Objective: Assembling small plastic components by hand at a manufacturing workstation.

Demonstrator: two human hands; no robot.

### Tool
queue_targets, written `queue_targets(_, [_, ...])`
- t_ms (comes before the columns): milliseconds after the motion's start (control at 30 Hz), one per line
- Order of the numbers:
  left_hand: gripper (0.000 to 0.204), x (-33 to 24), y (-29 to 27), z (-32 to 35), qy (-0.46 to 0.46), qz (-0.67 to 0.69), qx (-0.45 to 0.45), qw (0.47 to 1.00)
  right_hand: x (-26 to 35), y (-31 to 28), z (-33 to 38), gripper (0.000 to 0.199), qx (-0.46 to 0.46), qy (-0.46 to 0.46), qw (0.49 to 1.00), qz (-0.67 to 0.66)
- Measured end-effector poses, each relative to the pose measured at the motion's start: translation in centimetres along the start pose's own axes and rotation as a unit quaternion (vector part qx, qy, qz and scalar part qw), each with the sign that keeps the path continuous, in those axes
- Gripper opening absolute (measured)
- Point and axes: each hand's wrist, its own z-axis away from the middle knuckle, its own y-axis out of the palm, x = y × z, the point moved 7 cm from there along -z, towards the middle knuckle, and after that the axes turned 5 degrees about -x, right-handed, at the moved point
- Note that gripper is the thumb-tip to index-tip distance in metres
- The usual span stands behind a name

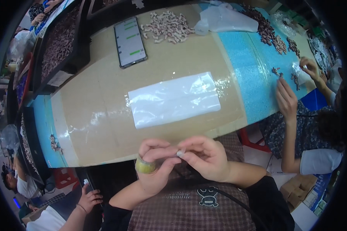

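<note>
Just past the table's near edge, my two hands meet at the fingertips around a small whitish piece [180, 153]. My right hand [208, 159] pinches it between thumb and forefinger. From the other side, the curled thumb and forefinger of my left hand [153, 161] close on it too; its exact shape is mostly hidden. A yellow-green band of tape [144, 166] wraps a finger or the thumb base of my left hand. Beyond my hands, a flat white plastic sheet or bag [175, 99] lies on the brown tabletop [92, 96].
A phone [130, 42] with a lit screen lies near a heap of small pale pieces [167, 27]. Dark trays of small parts [59, 50] stand at left. A white plastic bag [229, 20] rests far right. One co-worker's hands [287, 100] handle small dark pieces at right; another's hand [89, 198] is lower left.
</note>
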Motion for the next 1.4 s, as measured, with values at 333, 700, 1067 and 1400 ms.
queue_targets(333, [0.018,3.8,-6.3,-3.3,-0.193,0.178,-0.156,0.952,6.1,-4.6,-15.6,0.023,-0.044,-0.338,0.643,0.686])
queue_targets(700, [0.022,3.6,-6.5,-4.3,-0.215,0.206,-0.162,0.941,4.1,-5.2,-21.8,0.016,-0.006,-0.301,0.588,0.750])
queue_targets(1067, [0.025,2.5,-3.7,-6.9,-0.123,-0.029,-0.066,0.990,6.5,-9.1,-10.4,0.022,-0.145,-0.229,0.813,0.515])
queue_targets(1400, [0.020,1.4,0.6,-8.7,0.083,-0.417,-0.006,0.905,4.4,-12.8,-5.3,0.022,-0.226,-0.286,0.837,0.409])
